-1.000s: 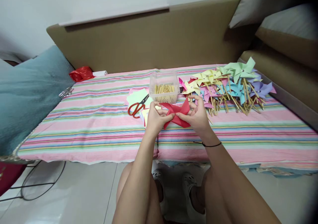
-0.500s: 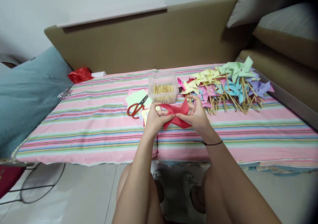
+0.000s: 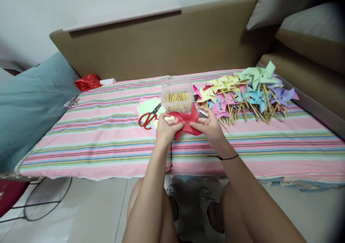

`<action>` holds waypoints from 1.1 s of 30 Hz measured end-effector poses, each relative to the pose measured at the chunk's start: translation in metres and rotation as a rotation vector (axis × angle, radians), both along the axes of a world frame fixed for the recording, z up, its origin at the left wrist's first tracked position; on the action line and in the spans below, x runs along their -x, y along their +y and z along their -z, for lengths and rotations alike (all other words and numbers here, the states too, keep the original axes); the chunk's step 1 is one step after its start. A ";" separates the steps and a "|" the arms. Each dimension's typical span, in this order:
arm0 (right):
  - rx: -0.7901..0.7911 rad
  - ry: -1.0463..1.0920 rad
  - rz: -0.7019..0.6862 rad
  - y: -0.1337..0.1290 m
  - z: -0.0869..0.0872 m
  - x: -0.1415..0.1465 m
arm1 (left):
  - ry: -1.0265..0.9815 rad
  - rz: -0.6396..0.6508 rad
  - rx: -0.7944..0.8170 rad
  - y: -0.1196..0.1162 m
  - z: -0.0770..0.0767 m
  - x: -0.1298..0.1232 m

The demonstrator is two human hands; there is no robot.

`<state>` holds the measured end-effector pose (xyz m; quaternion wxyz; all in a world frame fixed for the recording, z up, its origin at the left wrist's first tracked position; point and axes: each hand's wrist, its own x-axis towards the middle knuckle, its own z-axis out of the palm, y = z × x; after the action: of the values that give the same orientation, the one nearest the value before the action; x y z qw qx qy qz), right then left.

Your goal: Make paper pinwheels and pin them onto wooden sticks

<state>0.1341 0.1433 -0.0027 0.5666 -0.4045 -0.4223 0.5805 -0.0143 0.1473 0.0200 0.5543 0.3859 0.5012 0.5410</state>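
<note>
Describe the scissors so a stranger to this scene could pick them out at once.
Start at the striped pink cloth covering the low surface, then find the clear plastic box of wooden sticks near its middle. Just left of that box, the scissors lie on pastel paper sheets, beside the left hand. Their red handles set them apart.

A clear box of sticks [image 3: 177, 97] sits mid-cloth. Red scissors [image 3: 147, 115] lie left of it on paper sheets [image 3: 147, 104]. Pinwheels [image 3: 248, 90] pile at right. A red bag [image 3: 87, 81] lies far left, a teal cushion [image 3: 29, 102] beyond.
</note>
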 end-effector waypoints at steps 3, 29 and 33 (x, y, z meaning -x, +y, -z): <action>0.001 0.021 0.022 0.000 0.000 0.003 | -0.004 0.008 -0.007 -0.001 -0.001 -0.001; 0.045 -0.076 0.038 0.001 0.000 0.000 | 0.183 0.073 -0.054 -0.001 0.004 0.000; 0.021 -0.090 0.032 0.003 -0.002 -0.001 | 0.196 0.014 -0.052 0.001 0.005 0.000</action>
<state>0.1347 0.1465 -0.0009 0.5519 -0.4426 -0.4348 0.5571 -0.0147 0.1478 0.0148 0.4959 0.4547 0.5362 0.5097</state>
